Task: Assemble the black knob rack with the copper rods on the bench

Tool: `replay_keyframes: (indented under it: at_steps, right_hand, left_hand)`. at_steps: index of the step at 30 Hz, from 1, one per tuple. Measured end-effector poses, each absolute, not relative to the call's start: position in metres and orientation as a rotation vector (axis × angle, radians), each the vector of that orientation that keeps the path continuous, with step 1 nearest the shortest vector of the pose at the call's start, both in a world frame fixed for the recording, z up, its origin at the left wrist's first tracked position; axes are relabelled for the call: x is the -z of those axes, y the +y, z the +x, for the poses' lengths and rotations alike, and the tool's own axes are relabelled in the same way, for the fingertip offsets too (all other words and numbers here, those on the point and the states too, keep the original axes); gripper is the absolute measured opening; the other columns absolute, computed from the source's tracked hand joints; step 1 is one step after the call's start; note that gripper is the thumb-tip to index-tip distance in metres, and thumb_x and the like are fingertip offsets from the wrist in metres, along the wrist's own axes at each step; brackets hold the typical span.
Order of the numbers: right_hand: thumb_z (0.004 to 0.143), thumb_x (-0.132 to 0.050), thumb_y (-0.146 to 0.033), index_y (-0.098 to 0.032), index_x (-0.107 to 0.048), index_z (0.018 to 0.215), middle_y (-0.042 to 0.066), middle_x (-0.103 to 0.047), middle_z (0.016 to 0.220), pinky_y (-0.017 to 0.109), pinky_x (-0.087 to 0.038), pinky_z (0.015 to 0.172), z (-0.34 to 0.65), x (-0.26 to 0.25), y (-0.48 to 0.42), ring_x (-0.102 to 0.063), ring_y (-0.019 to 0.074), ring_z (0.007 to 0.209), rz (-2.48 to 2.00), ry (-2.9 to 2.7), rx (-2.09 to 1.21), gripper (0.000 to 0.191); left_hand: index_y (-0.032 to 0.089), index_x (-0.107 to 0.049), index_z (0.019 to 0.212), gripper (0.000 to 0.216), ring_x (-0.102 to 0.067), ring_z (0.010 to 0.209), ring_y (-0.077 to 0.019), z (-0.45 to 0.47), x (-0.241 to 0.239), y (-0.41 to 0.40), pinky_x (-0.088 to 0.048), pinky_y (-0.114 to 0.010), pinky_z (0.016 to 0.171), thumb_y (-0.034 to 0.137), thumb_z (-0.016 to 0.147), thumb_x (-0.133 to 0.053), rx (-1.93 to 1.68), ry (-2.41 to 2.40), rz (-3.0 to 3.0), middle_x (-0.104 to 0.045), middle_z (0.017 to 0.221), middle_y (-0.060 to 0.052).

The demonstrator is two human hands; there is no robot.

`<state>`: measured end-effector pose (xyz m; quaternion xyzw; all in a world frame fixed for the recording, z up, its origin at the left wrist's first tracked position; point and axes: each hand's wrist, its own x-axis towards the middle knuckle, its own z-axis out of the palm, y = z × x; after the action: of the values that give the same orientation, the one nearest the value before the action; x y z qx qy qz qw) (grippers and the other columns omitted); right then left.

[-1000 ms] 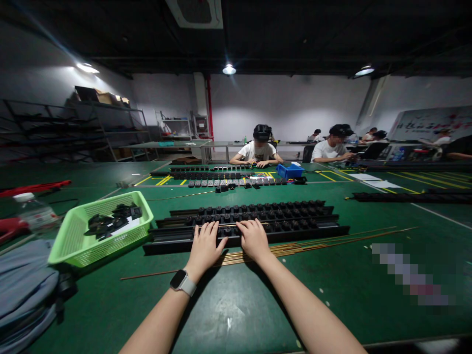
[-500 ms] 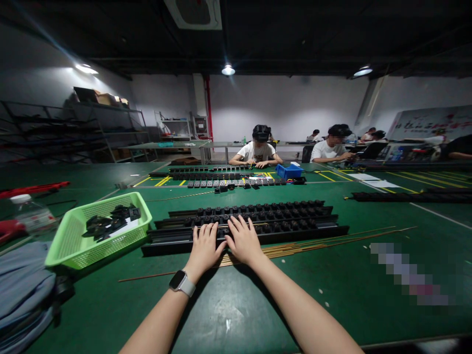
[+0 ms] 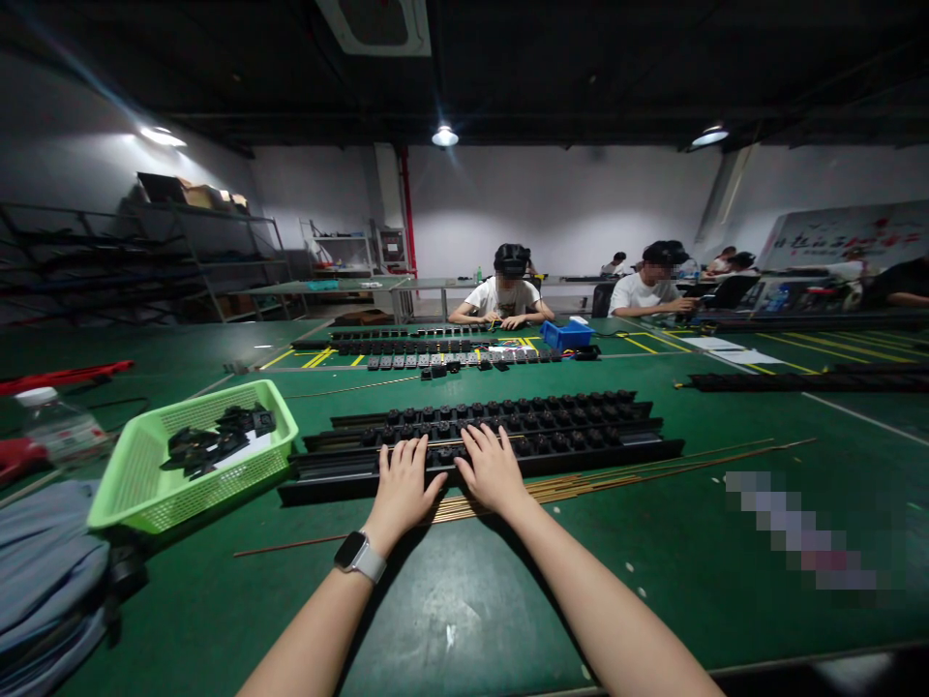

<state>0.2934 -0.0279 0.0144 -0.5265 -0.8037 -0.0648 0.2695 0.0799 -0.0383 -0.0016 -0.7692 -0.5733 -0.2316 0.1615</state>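
My left hand (image 3: 404,481), with a watch (image 3: 355,552) on its wrist, lies on the nearest black rail (image 3: 610,459), fingers apart. Beside it, my right hand (image 3: 494,472) rests on the same rail with fingers spread and its thumb toward the left one. A thin brass-coloured rod (image 3: 518,439) runs along the rail near my fingertips, partly hidden by them. Small black knob-like parts (image 3: 562,444) sit in rows along the rails. Under and right of my hands, several long brass-coloured rods (image 3: 581,486) lie on the green table.
To the left stands a light green basket (image 3: 137,503) holding black parts, near a plastic bottle (image 3: 62,423) and grey-blue cloth (image 3: 44,581). Across the table (image 3: 450,639), a person (image 3: 500,300) works behind more black strips (image 3: 464,359) and a blue bin (image 3: 567,335).
My right hand has slid slightly to the right along the rail, widening the gap between my hands. My left hand stays in nearly the same place.
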Motion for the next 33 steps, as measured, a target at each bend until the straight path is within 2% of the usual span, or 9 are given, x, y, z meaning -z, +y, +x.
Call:
replay_keyframes:
  at_steps: [5,8,13,22,28,33]
  right_hand:
    - [0.112,-0.046,-0.048,-0.023,-0.053,0.161,0.01,-0.053,0.166,0.054,-0.021,0.133,0.295,-0.016,-0.026,-0.04,0.0291,0.158,-1.422,-2.159,0.162,0.055]
    - [0.113,-0.044,-0.048,-0.021,-0.053,0.161,0.011,-0.048,0.17,0.055,-0.021,0.133,0.299,-0.019,-0.027,-0.037,0.0305,0.16,-1.46,-2.114,0.177,0.056]
    - [0.113,-0.044,-0.049,-0.022,-0.055,0.16,0.012,-0.049,0.169,0.056,-0.022,0.133,0.309,-0.02,-0.027,-0.038,0.0308,0.16,-1.519,-2.117,0.168,0.055]
    - [0.113,-0.041,-0.049,-0.017,-0.055,0.159,0.014,-0.047,0.169,0.056,-0.024,0.133,0.32,-0.021,-0.024,-0.036,0.0323,0.161,-1.561,-2.125,0.143,0.057]
    - [0.113,-0.044,-0.048,-0.016,-0.055,0.16,0.014,-0.046,0.17,0.058,-0.021,0.133,0.323,-0.021,-0.023,-0.036,0.0332,0.161,-1.598,-2.123,0.13,0.057]
    - [0.109,-0.054,-0.051,-0.018,-0.056,0.159,0.014,-0.047,0.169,0.058,-0.022,0.132,0.326,-0.02,-0.023,-0.042,0.0343,0.157,-1.602,-2.177,0.134,0.06]
  left_hand:
    - [0.016,-0.046,0.161,0.071,-0.049,0.146,-0.0381,0.08,0.003,-0.037,-0.021,-0.066,0.13,0.053,0.102,-0.052,0.679,-1.632,-2.186,-0.06,0.154,-0.02]
    - [0.016,-0.047,0.161,0.07,-0.049,0.146,-0.038,0.08,0.002,-0.037,-0.021,-0.066,0.13,0.053,0.102,-0.053,0.674,-1.634,-2.187,-0.06,0.153,-0.02]
    - [0.015,-0.046,0.161,0.07,-0.049,0.145,-0.0384,0.08,0.001,-0.038,-0.022,-0.066,0.13,0.053,0.102,-0.052,0.666,-1.635,-2.187,-0.06,0.153,-0.02]
    - [0.016,-0.045,0.162,0.071,-0.049,0.146,-0.0384,0.08,0.001,-0.038,-0.022,-0.067,0.13,0.054,0.102,-0.052,0.674,-1.65,-2.191,-0.06,0.154,-0.02]
    - [0.016,-0.047,0.16,0.072,-0.048,0.147,-0.0388,0.078,0.002,-0.037,-0.021,-0.066,0.131,0.053,0.099,-0.06,0.646,-1.646,-2.196,-0.059,0.154,-0.019]
    - [0.018,-0.048,0.159,0.069,-0.047,0.147,-0.0383,0.077,0.005,-0.036,-0.022,-0.067,0.131,0.05,0.1,-0.063,0.646,-1.615,-2.186,-0.058,0.153,-0.019]
